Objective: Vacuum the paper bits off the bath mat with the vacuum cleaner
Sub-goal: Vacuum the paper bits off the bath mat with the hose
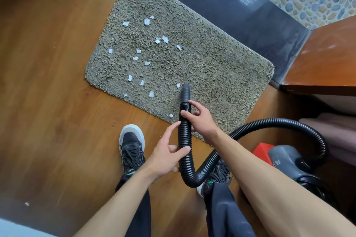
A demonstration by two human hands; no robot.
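Stray bit: one white scrap (27, 204) lies on the wooden floor (48, 82), far left of the left hand.
Left shoe: black with a pale sole (132, 146), just left of the left hand.
Paper bits: white scraps (147, 21) are scattered over the mat's left half, ahead and left of both hands; one lies just beside the nozzle tip.
Bath mat: shaggy grey-green mat (212, 63), lying at an angle on the floor, beneath and beyond the right hand.
Left hand: (167, 157) holds the lower hose, thumb across its front, forefinger stretched up along its side.
Hose: black ribbed hose (185, 136) runs up through both hands, then loops down and off to the right.
Nozzle: smooth black end (186, 92), just beyond the right hand, tip down on the mat.
Right hand: (200, 119) grips the hose just behind the nozzle, thumb wrapped over.
Right shoe: (219, 173) below the right forearm, partly hidden by the hose.
Red object: (264, 150) right of the right forearm, touching the cleaner.
Vacuum cleaner: grey body (285, 158) far right; its white writing is too small to read.
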